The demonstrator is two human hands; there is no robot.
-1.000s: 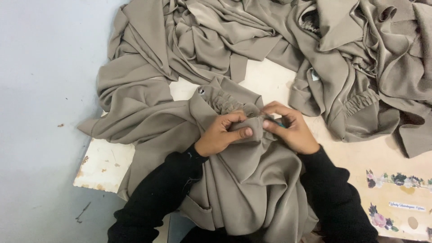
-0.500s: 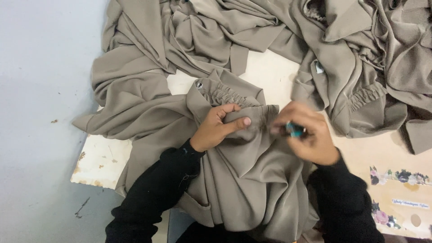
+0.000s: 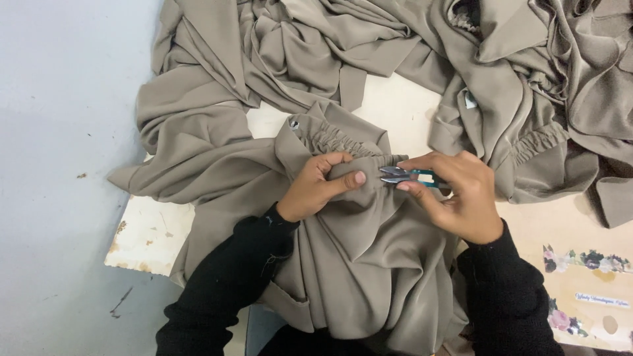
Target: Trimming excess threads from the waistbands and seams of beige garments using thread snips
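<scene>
Snips' (image 3: 407, 176) handles under right-hand fingers (image 3: 435, 165)

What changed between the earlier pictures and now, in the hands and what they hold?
The right hand drew back to the right off the gathered waistband, then returned, now holding small thread snips with blades pointing left at the cloth. The left hand stayed pinching the taupe garment below the waistband. The fabric pile and the board kept their places.

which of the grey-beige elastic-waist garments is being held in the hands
The grey-beige fabric garment at bottom centre: the left hand pinches its gathered waistband, the right hand brings teal-handled snips to it. The others lie untouched.
</scene>
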